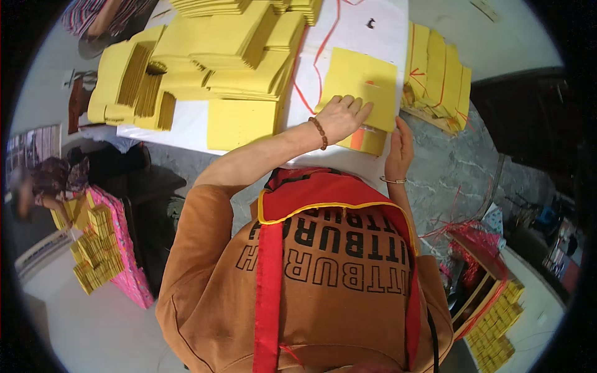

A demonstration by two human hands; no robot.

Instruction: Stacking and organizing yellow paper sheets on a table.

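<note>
My left hand (344, 118), with a brown bead bracelet at the wrist, lies over a yellow paper stack (354, 71) near the table's front edge. Its fingers are curled and closed on the paper; their tips are partly hidden. Beneath the upper paper, another yellow piece (374, 142) with an orange-red strip sticks out toward me. My right hand (399, 152), with a bangle at the wrist, stands beside the right edge of this paper. Its fingers are stretched out and hold nothing that I can see.
Large piles of folded yellow paper (211, 43) cover the left of the white table (305, 146). Red string (320, 59) lies between. Tied yellow bundles (435, 68) stand off the right edge. Another person (59, 180) handles yellow bundles (96, 248) at lower left. A wooden frame (476, 295) is at lower right.
</note>
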